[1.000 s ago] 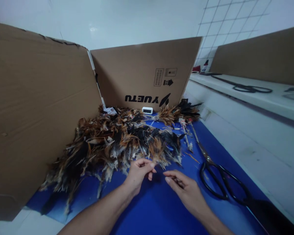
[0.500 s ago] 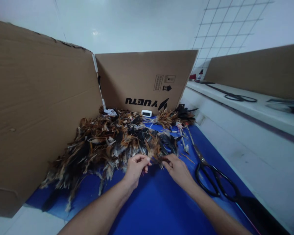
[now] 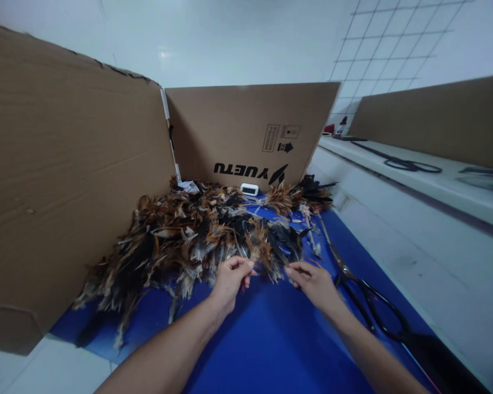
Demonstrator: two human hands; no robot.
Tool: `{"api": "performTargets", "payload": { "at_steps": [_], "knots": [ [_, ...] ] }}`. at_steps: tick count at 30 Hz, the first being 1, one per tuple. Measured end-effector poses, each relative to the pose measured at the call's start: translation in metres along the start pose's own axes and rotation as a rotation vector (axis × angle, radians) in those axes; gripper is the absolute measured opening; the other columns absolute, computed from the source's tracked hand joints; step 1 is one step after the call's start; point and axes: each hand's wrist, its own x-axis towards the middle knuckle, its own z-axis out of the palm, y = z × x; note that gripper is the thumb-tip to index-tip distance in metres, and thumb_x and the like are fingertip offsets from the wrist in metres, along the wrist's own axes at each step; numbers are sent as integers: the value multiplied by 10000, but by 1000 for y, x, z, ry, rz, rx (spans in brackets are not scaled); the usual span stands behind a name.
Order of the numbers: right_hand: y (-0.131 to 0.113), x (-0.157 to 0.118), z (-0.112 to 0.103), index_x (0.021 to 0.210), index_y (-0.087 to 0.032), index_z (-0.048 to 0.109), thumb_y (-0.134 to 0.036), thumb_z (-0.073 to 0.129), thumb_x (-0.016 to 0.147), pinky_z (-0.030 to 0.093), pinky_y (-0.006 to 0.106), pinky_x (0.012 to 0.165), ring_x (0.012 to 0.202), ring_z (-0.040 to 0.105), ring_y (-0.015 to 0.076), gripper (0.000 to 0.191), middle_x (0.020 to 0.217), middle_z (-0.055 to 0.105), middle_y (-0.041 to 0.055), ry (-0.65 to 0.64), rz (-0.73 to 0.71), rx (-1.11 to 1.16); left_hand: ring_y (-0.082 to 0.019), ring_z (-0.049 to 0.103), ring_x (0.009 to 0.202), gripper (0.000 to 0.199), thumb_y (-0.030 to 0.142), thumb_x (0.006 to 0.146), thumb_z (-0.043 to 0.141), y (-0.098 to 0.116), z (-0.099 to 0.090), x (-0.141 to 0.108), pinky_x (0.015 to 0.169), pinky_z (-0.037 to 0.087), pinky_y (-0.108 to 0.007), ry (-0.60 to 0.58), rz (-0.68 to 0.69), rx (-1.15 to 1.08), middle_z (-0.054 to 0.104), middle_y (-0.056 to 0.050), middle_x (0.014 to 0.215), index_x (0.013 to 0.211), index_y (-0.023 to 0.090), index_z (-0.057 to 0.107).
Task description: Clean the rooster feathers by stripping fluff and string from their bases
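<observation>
A wide pile of brown, black and pale feathers (image 3: 160,241) covers the left and middle of the blue surface (image 3: 263,339). At the pile's near edge, my left hand (image 3: 232,282) is closed in a pinch; feathers rise from its fingertips. To its right, my right hand (image 3: 310,279) has thumb and fingertips pressed together beside the dark feathers; anything between them is too small to make out. The two hands are apart.
Large black-handled scissors (image 3: 353,282) lie to the right of my right hand. A cardboard panel (image 3: 238,131) stands behind, another (image 3: 74,180) at the left. A small white device (image 3: 249,190) sits at the back. Shears (image 3: 411,164) rest on the right ledge (image 3: 468,191).
My right hand has moved right, away from my left hand, which keeps its pinch. The view has shifted slightly.
</observation>
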Motion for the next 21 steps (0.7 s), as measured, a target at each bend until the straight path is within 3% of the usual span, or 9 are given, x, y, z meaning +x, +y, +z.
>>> {"api": "performTargets", "payload": {
  "at_steps": [9, 21],
  "knots": [
    [-12, -16, 0, 832, -146, 664, -402, 697, 662, 387, 242, 504, 530, 490, 113, 309, 607, 598, 13, 25, 97, 347, -30, 423, 392, 257, 347, 692, 691, 1, 3, -5, 380, 268, -160, -53, -40, 33, 579, -1, 564, 649, 116, 588],
    [-37, -33, 12, 785, -161, 638, -409, 691, 670, 462, 265, 520, 547, 555, 138, 278, 674, 649, 37, -6, 12, 421, -42, 452, 389, 293, 370, 647, 737, -2, 11, -17, 415, 364, -180, -243, -148, 65, 615, -17, 578, 677, 114, 599]
  ]
}}
